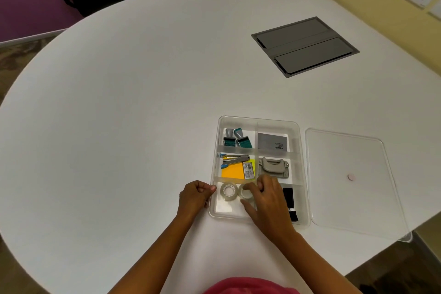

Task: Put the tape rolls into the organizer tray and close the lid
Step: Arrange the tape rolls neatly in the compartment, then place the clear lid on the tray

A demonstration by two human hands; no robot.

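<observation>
Looking down from the head camera, the view takes in a white bench [143,102] with a clear organizer tray [301,150] near its front edge. The tray's clear lid [346,174] lies flat on the bench just to the right of the tray, off it.

The left hand [194,198] rests against the tray's left wall at the near corner, its grip curled closed with the thumb at the rim; whether it actually clamps the wall cannot be told. The right hand [268,200] reaches into the near left compartment, its grip pinching a clear tape roll [245,194] between thumb and fingers. A second clear tape roll [228,190] lies flat in the same compartment, just to the left of the held one.

In the other compartments sit two stamps [237,139] at the far left, a grey card [272,142] at the far right, a stapler [235,159] above yellow sticky notes [232,170] in the middle left, and a grey hole punch [274,166] in the middle right. Black binder clips [290,200] lie in the near right compartment, partly hidden by the right hand.

A grey cable hatch [304,46] is set into the bench further back.
</observation>
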